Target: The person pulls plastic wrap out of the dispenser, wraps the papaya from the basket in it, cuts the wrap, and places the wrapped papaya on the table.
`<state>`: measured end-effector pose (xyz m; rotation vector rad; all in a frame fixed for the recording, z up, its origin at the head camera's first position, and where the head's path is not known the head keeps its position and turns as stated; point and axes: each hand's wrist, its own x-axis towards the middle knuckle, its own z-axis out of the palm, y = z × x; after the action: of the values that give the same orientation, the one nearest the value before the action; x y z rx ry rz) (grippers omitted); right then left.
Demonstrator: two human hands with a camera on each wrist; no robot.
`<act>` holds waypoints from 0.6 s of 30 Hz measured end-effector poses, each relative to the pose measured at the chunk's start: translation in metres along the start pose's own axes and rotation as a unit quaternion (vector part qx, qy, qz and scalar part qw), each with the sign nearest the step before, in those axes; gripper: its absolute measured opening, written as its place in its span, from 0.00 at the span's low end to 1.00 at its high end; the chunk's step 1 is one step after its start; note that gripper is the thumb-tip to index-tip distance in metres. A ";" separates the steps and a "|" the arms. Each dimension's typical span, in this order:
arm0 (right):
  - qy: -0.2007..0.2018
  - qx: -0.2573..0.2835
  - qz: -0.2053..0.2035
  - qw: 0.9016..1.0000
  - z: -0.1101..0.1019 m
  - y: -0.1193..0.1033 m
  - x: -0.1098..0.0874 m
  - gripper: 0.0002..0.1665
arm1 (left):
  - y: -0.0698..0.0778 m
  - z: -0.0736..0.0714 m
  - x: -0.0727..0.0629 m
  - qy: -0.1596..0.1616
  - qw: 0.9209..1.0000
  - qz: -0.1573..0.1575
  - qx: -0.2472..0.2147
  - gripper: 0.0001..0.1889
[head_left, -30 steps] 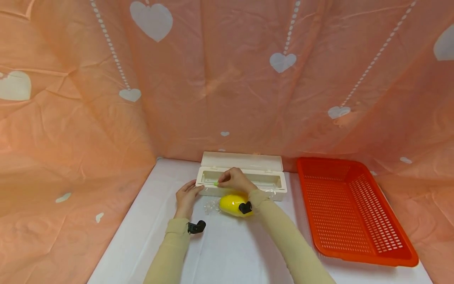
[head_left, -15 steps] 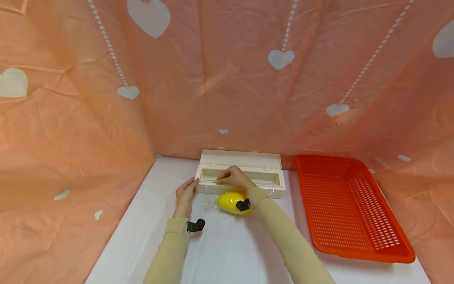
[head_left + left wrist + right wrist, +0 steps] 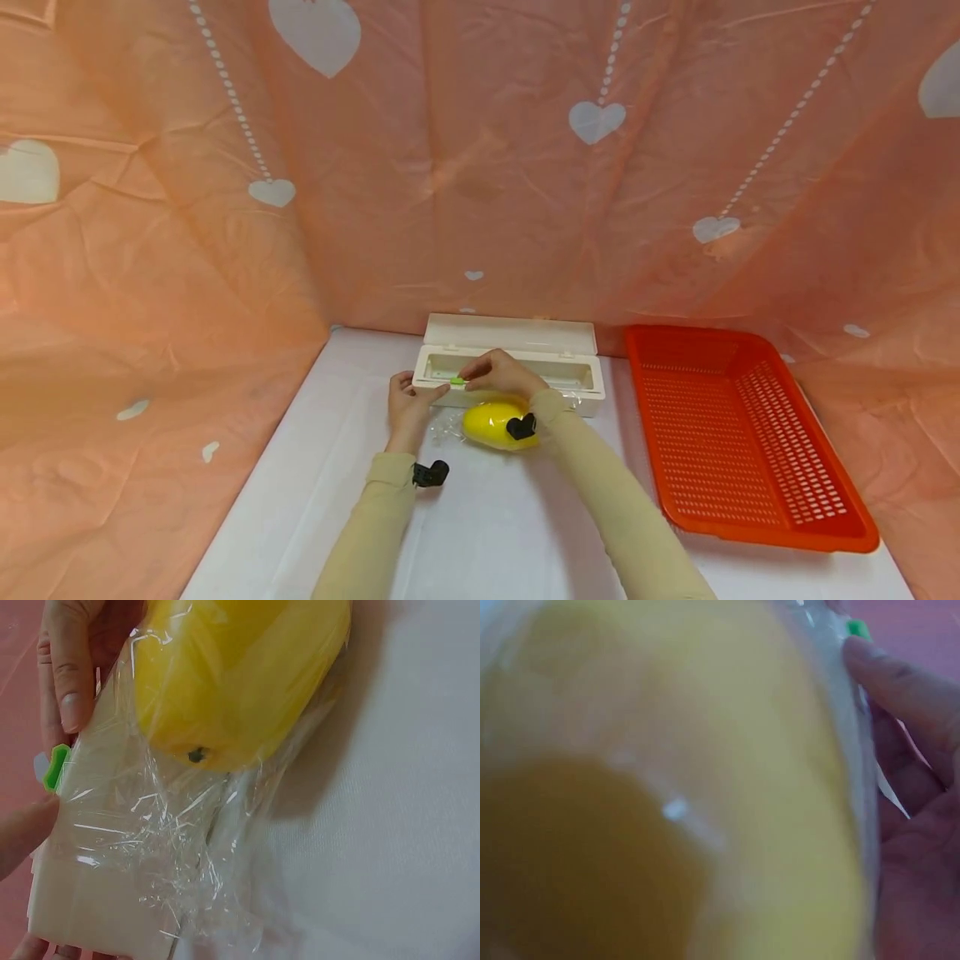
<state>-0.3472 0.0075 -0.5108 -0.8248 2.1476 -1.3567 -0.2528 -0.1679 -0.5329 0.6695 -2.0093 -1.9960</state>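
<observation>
Just below the middle of the head view, I grip the left end of the white box point(image 3: 588, 407) with my left hand point(image 3: 408, 406), its thumb lying along the front edge and its fingertips bent under that end. The thumb tip meets the green slider point(image 3: 457, 381), which sits on the box's front rim, a little left of the frame's centre line. My right hand point(image 3: 504, 375) reaches over from the right, fingers bent, pinching at the slider's right end; I cannot tell whether I have part of the rim in that pinch too. The lid point(image 3: 510, 335) stands open behind the box.

Below the box in the frame, the yellow fruit point(image 3: 487, 423) rests on the white tabletop point(image 3: 487, 525), wrapped in clear film point(image 3: 172, 862). The film bunches at the fruit's left end and lies over the box's front. At lower right is the orange-red basket point(image 3: 708, 458), and the peach cloth point(image 3: 480, 200) with white hearts fills the upper frame.
</observation>
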 end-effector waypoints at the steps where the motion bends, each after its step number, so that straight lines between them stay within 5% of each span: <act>1: -0.006 0.001 0.000 1.000 -0.001 0.000 0.000 0.11 | 0.000 0.000 0.000 0.001 1.000 0.000 -0.004 0.38; 18: 0.039 -0.066 -0.028 0.997 0.018 -0.013 0.010 0.07 | 0.001 0.000 0.002 -0.015 0.999 0.003 -0.042 0.33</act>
<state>-0.3395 -0.0152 -0.5067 -0.9031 2.3110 -1.3065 -0.2543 -0.1688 -0.5322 0.6175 -1.9283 -2.0861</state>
